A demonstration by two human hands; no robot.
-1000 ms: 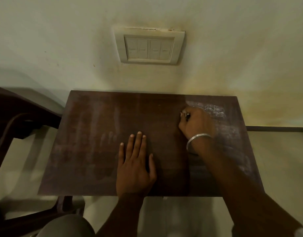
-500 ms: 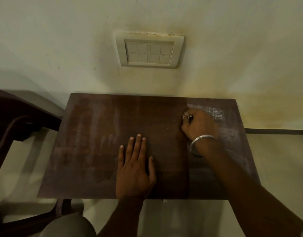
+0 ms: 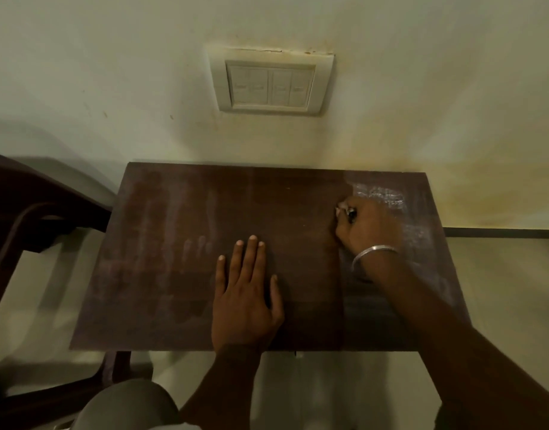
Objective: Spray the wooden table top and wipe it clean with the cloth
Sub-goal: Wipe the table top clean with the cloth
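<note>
as the left hand (image 3: 247, 293) lies flat, fingers straight, likely to steady the dark brown wooden table top (image 3: 180, 243), the right hand (image 3: 364, 226) clenches a small pale wad (image 3: 344, 210), perhaps the cloth, near its far right corner.

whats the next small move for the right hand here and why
Probably sweep the right hand, fist bunched on the cloth, right and toward the wall across the whitish streaks on the table top's far right corner. They look unwiped, and the left hand lies flat on the wood.
</note>
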